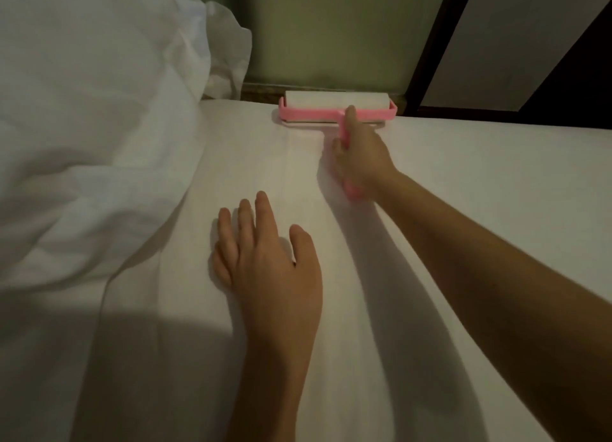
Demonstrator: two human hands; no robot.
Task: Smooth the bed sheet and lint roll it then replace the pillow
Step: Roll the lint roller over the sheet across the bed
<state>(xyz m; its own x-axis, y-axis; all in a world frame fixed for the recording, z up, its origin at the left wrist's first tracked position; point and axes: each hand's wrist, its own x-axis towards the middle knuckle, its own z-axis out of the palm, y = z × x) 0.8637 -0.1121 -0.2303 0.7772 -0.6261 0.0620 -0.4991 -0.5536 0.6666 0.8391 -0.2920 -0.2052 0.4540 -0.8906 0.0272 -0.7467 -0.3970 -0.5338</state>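
Gripping the lint roller [334,107] at the sheet's [463,183] far edge, right hand [359,156].

Cannot see middle of lint roller [334,102] handle: covered by right grip [359,158]. Cannot see palm of left grip [275,266]: face down on bed sheet [463,176]. Cannot tell pillow from duvet in white bedding [82,110], upper left, cropped by left and top edges.

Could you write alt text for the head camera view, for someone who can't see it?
A right hand grips a pink lint roller at the far edge of a white sheet, while the left hand rests flat on the sheet nearer the camera. Rumpled white bedding lies at left.
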